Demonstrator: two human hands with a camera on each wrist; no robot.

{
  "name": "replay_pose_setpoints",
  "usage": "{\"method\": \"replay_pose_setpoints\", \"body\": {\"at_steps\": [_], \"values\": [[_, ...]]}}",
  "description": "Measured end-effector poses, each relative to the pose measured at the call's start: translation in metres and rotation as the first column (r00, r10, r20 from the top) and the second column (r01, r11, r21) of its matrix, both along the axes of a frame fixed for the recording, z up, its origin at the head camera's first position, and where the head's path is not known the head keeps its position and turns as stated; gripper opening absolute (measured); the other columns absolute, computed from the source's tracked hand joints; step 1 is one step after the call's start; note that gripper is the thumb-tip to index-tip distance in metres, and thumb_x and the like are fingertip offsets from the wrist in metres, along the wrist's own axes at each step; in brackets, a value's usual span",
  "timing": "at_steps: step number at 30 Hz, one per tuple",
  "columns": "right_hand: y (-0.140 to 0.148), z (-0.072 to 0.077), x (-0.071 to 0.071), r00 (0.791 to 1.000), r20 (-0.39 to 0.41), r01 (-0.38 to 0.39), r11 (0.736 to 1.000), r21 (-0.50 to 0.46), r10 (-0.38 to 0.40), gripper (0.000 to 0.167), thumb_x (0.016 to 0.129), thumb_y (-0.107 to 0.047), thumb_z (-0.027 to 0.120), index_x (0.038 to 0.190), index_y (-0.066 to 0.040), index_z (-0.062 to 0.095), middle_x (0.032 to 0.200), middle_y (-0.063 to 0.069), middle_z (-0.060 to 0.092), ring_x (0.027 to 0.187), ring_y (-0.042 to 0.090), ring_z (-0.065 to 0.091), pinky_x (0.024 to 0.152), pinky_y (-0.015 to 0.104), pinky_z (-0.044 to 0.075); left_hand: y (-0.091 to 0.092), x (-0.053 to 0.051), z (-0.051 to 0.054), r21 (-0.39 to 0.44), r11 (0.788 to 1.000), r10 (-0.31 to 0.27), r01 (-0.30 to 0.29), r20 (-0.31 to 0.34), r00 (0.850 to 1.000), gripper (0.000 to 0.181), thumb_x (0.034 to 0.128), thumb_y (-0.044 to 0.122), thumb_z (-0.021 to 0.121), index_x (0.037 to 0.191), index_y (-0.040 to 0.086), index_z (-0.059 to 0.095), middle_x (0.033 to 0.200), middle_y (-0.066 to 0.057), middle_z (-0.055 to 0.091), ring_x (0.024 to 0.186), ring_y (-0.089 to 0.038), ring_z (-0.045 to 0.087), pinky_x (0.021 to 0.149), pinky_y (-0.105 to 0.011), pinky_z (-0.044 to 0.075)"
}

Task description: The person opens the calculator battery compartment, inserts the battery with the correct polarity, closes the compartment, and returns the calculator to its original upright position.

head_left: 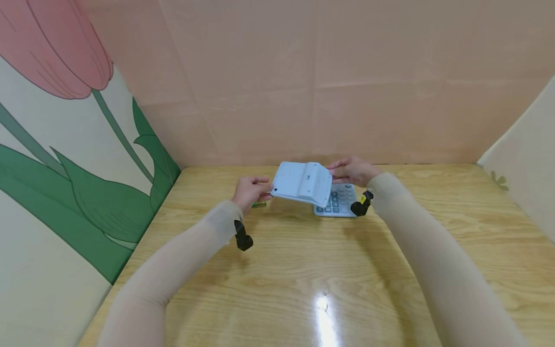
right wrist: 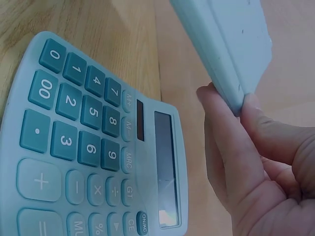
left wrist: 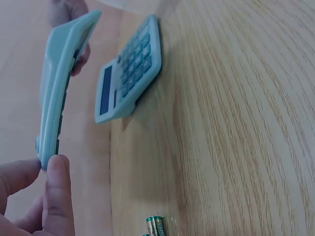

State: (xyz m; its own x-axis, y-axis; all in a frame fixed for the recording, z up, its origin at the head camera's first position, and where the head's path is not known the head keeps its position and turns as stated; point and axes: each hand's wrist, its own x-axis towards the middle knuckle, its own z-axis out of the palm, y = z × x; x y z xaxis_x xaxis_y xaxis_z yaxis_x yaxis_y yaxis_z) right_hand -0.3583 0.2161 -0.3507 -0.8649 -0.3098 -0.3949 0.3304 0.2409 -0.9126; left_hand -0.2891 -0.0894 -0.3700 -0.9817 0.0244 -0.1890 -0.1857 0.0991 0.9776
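Both hands hold up a light-blue calculator [head_left: 295, 181] with its back turned toward the head camera. My left hand [head_left: 251, 193] pinches one corner between thumb and fingers, and my right hand [head_left: 353, 170] pinches the opposite end. In the left wrist view the held calculator [left wrist: 56, 88] appears edge-on, its keys facing away from its back cover. A second light-blue calculator [right wrist: 78, 123] lies face up on the table below my right hand, partly covered by the held one in the head view. Its number keys and dark display show in the right wrist view.
Small green batteries [left wrist: 155, 226] lie on the wooden table [head_left: 277, 270] near my left hand. A pink-beige wall covering [head_left: 312, 86] rises behind the table's back edge. At the left stands a panel with a tulip print [head_left: 56, 48].
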Motion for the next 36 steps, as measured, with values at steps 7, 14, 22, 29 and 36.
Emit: {"method": "replay_pose_setpoints", "body": {"at_steps": [7,14,22,29,36], "values": [[0.002,-0.002,0.000,0.999,0.006,0.034,0.999,0.012,-0.035,0.038,0.099,-0.007,0.054,0.134,0.005,0.048,0.096,0.004,0.067,0.083,0.013,0.069,0.102,0.038,0.049,0.002,-0.001,-0.001,-0.029,0.998,-0.052,0.053,0.044,0.998,0.027,0.0931,0.008,0.064,0.118,-0.002,0.065,0.114,-0.021,0.067,0.085,-0.022,0.070,0.099,-0.044,0.052],[0.004,-0.004,0.001,0.999,-0.020,0.032,0.999,0.016,-0.032,0.038,0.099,-0.007,0.053,0.135,0.006,0.047,0.100,0.003,0.065,0.084,0.010,0.068,0.104,0.038,0.047,0.003,-0.001,-0.002,-0.002,0.998,-0.056,0.056,0.057,0.997,0.026,0.0926,0.007,0.065,0.117,-0.003,0.066,0.114,-0.020,0.066,0.073,-0.011,0.067,0.085,-0.032,0.059],[0.006,-0.005,0.005,0.999,-0.038,0.030,0.999,0.024,-0.029,0.039,0.098,-0.009,0.056,0.134,0.005,0.049,0.094,0.001,0.068,0.083,0.014,0.069,0.102,0.040,0.048,0.002,-0.001,-0.003,0.016,0.997,-0.077,0.076,0.066,0.995,0.025,0.0911,0.006,0.066,0.115,-0.003,0.067,0.108,-0.019,0.068,0.078,-0.015,0.069,0.088,-0.035,0.058],[0.011,-0.002,0.013,0.998,-0.045,0.034,0.999,0.013,-0.034,0.040,0.097,-0.009,0.058,0.134,0.005,0.050,0.093,0.000,0.069,0.084,0.014,0.069,0.087,0.030,0.058,0.003,0.005,-0.001,0.034,0.990,-0.136,0.133,0.086,0.987,0.025,0.0919,0.004,0.065,0.115,-0.005,0.064,0.103,-0.016,0.066,0.080,-0.018,0.067,0.093,-0.039,0.055],[0.023,-0.008,0.028,0.996,-0.084,-0.023,1.000,0.004,0.023,0.036,0.098,-0.007,0.055,0.130,0.010,0.049,0.096,-0.002,0.067,0.085,0.011,0.069,0.097,0.037,0.052,0.007,0.014,-0.005,0.035,0.979,-0.206,0.203,0.126,0.970,0.024,0.0924,0.003,0.063,0.114,-0.007,0.063,0.098,-0.014,0.064,0.089,-0.025,0.068,0.095,-0.041,0.055]]}}
